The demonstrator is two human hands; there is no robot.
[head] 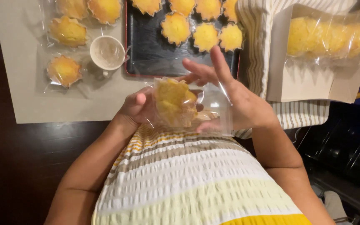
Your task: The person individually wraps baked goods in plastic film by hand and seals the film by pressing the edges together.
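Note:
A yellow muffin (173, 101) sits partly inside a clear plastic bag (217, 112), held close to my body. My left hand (136, 108) grips the muffin from the left side. On the right, my right hand (234, 98) holds the bag's open end, thumb under it and fingers spread above. Behind the hands lies a black tray (151, 54) with a red rim, carrying several unwrapped yellow muffins (176, 27).
Several bagged muffins (65, 70) lie on a beige mat (26, 96) at the left, beside a small white cup (107, 52). A white box (309, 81) with bagged muffins rests on a striped cloth (301, 112) at the right. The dark table edge is near me.

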